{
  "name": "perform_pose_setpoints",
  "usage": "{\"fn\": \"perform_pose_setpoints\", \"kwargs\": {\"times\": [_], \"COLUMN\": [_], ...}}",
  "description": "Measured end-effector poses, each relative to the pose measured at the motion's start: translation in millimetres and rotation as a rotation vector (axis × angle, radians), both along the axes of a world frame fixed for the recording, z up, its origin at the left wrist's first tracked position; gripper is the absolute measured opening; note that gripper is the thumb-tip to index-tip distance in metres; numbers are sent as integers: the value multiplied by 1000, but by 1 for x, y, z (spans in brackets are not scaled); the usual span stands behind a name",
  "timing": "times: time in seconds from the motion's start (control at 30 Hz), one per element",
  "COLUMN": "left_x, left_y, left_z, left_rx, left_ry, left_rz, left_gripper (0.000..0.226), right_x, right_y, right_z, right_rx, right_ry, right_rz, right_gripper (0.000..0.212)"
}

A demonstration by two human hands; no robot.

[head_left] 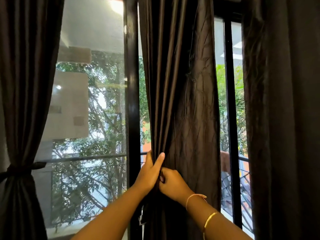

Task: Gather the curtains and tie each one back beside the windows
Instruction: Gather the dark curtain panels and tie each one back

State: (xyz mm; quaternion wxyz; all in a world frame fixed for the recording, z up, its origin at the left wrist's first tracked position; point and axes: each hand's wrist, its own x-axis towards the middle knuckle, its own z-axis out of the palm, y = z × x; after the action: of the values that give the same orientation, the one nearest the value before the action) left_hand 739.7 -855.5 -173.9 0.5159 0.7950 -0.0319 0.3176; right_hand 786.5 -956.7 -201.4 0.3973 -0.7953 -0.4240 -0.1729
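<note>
window (91,49) fills most of the view, trees and a pale building outside. right curtain (285,101), dark brown, hangs loose and straight down the right edge, nothing round it. middle curtain (181,84), same dark fabric, hangs in front of the black frame post (132,101) and covers the span over to the thinner black bar (232,118); its left half is pulled into tight vertical folds, its right half is flatter and creased. left curtain (22,84) is already gathered against the left side of the window, cinched to a narrow waist low down and flaring below it. balcony railing (97,157) runs across behind the glass at about hand height. both my hands are on the middle curtain at its left edge, low in the view. left hand (149,172) is clenched round the bunched folds, fingers wrapped behind the edge, thumb lying up along the front of the fabric. right hand (173,185) sits just below and right of it, touching it, fingers curled into the same folds and pinching them. dark tieback (20,168) wraps the left curtain's waist, one end sticking out to the right. right wrist carries a pink thread band (194,198), and further down the forearm a yellow bangle (209,219).
</note>
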Motion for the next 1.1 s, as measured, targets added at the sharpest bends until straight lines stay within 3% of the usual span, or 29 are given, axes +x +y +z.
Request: {"fn": "perform_pose_setpoints", "kwargs": {"times": [0.1, 0.2, 0.27, 0.33, 0.4, 0.5, 0.63, 0.83, 0.93, 1.03, 1.1], "left_x": [3, 6, 8, 9, 11, 10, 12, 18, 23, 26, 28], "left_y": [-7, -13, -15, -20, -25, -31, -27, -18, -16, -19, -21], "left_z": [-6, -10, -9, -6, -4, -4, -8, -5, -5, -6, -8], "left_rx": [106, 209, 205, 217, 263, 281, 291, 297, 282, 263, 246], "left_ry": [2, 24, 21, 25, 40, 50, 59, 33, 13, -7, -32], "left_rz": [89, 260, 294, 282, 281, 301, 412, 470, 511, 517, 513], "left_gripper": [74, 64, 61, 59, 56, 58, 63, 64, 60, 56, 57], "right_x": [-1, -3, -5, -5, -4, 0, 25, 64, 79, 81, 75], "right_y": [-7, -18, -27, -39, -55, -78, -105, -125, -126, -118, -107], "right_z": [-7, -4, 5, 15, 26, 42, 54, 53, 51, 55, 57], "right_rx": [-40, -29, -72, -62, 12, 212, 440, 564, 604, 494, 412], "right_ry": [89, 165, 148, 8, -124, -162, -28, 411, 478, 444, 315], "right_rz": [35, 161, 181, 42, -178, -363, -439, -233, -85, 18, -79], "right_gripper": [11, 32, 33, 30, 42, 59, 78, 108, 97, 58, 40]}}
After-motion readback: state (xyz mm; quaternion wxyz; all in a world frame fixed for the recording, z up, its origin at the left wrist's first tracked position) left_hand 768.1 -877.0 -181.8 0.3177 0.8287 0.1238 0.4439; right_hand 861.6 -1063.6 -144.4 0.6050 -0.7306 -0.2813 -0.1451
